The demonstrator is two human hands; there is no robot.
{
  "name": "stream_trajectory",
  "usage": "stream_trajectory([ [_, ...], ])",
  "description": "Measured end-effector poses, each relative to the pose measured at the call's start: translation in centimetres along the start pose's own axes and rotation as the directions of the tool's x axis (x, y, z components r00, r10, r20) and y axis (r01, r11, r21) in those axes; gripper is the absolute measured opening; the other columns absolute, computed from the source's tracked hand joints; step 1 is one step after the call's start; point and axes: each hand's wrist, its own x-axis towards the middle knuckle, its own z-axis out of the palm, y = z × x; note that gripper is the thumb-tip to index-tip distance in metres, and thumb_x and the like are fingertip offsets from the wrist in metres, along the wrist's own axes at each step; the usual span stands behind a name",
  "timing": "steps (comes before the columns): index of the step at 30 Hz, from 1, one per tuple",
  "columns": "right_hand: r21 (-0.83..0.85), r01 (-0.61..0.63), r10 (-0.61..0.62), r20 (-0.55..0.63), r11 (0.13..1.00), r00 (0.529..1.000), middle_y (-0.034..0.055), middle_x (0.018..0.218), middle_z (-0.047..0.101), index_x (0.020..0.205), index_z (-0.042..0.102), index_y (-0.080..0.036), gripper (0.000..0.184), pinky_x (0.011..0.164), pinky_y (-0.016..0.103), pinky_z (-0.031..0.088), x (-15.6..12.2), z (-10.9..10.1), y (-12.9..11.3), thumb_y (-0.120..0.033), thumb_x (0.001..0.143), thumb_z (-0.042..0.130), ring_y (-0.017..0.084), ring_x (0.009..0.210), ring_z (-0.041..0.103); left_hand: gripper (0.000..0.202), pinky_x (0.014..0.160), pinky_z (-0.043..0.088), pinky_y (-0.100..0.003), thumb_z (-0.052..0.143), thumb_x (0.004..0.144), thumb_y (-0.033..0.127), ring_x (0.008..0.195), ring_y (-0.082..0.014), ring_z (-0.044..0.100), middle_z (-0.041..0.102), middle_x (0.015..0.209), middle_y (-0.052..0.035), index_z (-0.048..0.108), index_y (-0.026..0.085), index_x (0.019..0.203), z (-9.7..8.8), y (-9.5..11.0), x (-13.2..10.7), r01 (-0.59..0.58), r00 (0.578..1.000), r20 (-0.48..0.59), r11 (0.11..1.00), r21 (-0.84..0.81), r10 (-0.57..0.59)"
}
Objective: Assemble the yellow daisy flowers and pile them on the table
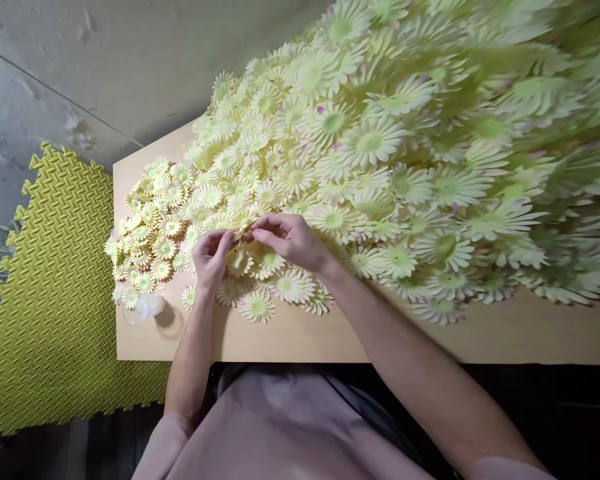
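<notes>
Over the near left part of the flower heap, my left hand (213, 255) and my right hand (291, 239) meet with fingertips almost touching. Both pinch a pale yellow artificial flower (242, 231), seen nearly edge-on and partly covered by the fingers. Beneath and around the hands lie many loose daisy-like flower heads (333, 219) with cream petals and green centres. Left of my left hand sits a cluster of smaller flower heads (163, 248). A small clear container (139, 312) with a whitish, translucent lump stands near the table's left corner.
The flower heap covers most of the wooden table (290, 340) and rises high toward the right. A yellow-green textured foam mat (55, 287) stands along the left end. Behind is a worn grey wall (130, 60).
</notes>
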Motion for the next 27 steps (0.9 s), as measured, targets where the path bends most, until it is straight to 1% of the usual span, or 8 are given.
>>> stream_trajectory([
  [3, 0.120, 0.059, -0.047, -0.098, 0.991, 0.994, 0.0012, 0.070, 0.061, 0.070, 0.065, -0.018, 0.008, 0.061, 0.026, 0.046, 0.4, -0.3, 0.4, -0.021, 0.077, 0.063, 0.012, 0.067, 0.056, 0.027, 0.072, 0.061, -0.026, 0.073, 0.076, 0.043, 0.061, -0.0060, 0.063, 0.063, 0.068, 0.0045, 0.060, 0.020, 0.081, 0.0, -0.1, 0.3, 0.074, 0.995, -0.062, 0.990, -0.116, -0.081],
  [7, 0.346, 0.160, -0.058, -0.288, 0.925, 0.956, -0.0025, 0.052, 0.043, 0.052, 0.052, -0.021, 0.023, 0.045, 0.025, 0.032, 0.8, -1.2, 0.6, -0.029, 0.072, 0.059, 0.010, 0.048, 0.038, 0.033, 0.089, 0.060, -0.043, 0.072, 0.076, 0.046, 0.075, -0.0110, 0.070, 0.065, 0.077, 0.0042, 0.053, 0.021, 0.084, -0.2, 0.2, 0.7, 0.063, 0.990, -0.110, 0.974, -0.218, -0.088],
  [10, 0.259, 0.237, -0.130, -0.371, 0.936, 0.919, -0.0009, 0.049, 0.044, 0.045, 0.046, -0.022, 0.034, 0.049, 0.028, 0.036, 0.7, -1.4, 0.4, -0.034, 0.075, 0.057, 0.012, 0.049, 0.044, 0.026, 0.095, 0.057, -0.047, 0.071, 0.080, 0.040, 0.081, -0.0113, 0.070, 0.065, 0.079, 0.0035, 0.056, 0.019, 0.083, -0.4, 0.3, 0.9, -0.008, 0.988, -0.151, 0.974, -0.227, -0.027],
  [12, 0.137, 0.255, -0.199, -0.328, 0.957, 0.923, -0.0013, 0.045, 0.044, 0.042, 0.044, -0.022, 0.040, 0.052, 0.030, 0.039, 0.5, -1.1, 0.2, -0.035, 0.076, 0.060, 0.013, 0.049, 0.045, 0.021, 0.094, 0.058, -0.044, 0.071, 0.080, 0.036, 0.080, -0.0098, 0.069, 0.065, 0.078, 0.0036, 0.059, 0.018, 0.082, -0.3, 0.2, 0.9, -0.035, 0.987, -0.160, 0.978, -0.205, 0.002],
  [14, 0.037, 0.230, -0.217, -0.215, 0.973, 0.952, -0.0020, 0.045, 0.046, 0.043, 0.046, -0.023, 0.040, 0.052, 0.031, 0.040, 0.3, -0.6, 0.0, -0.035, 0.075, 0.067, 0.013, 0.049, 0.045, 0.020, 0.090, 0.060, -0.039, 0.072, 0.079, 0.034, 0.082, -0.0104, 0.070, 0.067, 0.081, 0.0020, 0.061, 0.018, 0.081, 0.0, 0.1, 0.7, -0.038, 0.990, -0.139, 0.985, -0.169, 0.014],
  [18, -0.115, 0.177, -0.179, -0.009, 0.978, 0.984, 0.0020, 0.068, 0.066, 0.068, 0.067, -0.021, 0.015, 0.061, 0.033, 0.048, -0.1, 0.4, -0.4, -0.034, 0.075, 0.073, 0.016, 0.064, 0.057, 0.017, 0.086, 0.059, -0.037, 0.071, 0.081, 0.035, 0.098, -0.0179, 0.071, 0.074, 0.097, -0.0048, 0.064, 0.019, 0.083, 0.5, 0.5, 0.2, -0.025, 0.999, -0.026, 0.993, -0.118, 0.022],
  [21, -0.093, 0.122, -0.120, 0.023, 0.988, 0.993, 0.0044, 0.083, 0.071, 0.088, 0.072, -0.020, 0.021, 0.067, 0.032, 0.052, -0.2, 0.6, -0.4, -0.035, 0.075, 0.075, 0.017, 0.074, 0.064, 0.021, 0.086, 0.058, -0.038, 0.068, 0.082, 0.041, 0.099, -0.0198, 0.071, 0.075, 0.100, -0.0064, 0.071, 0.021, 0.084, 0.5, 1.0, -0.1, -0.027, 0.998, 0.060, 0.995, -0.092, 0.033],
  [27, 0.001, 0.050, -0.050, 0.032, 0.999, 0.998, 0.0054, 0.086, 0.073, 0.087, 0.074, -0.019, 0.026, 0.072, 0.033, 0.055, -0.1, 0.3, -0.1, -0.039, 0.071, 0.079, 0.019, 0.079, 0.067, 0.015, 0.091, 0.054, -0.037, 0.066, 0.085, 0.034, 0.101, -0.0185, 0.069, 0.075, 0.101, -0.0058, 0.077, 0.025, 0.089, 0.2, 1.3, -0.2, -0.132, 0.985, 0.115, 0.991, 0.039, 0.126],
])
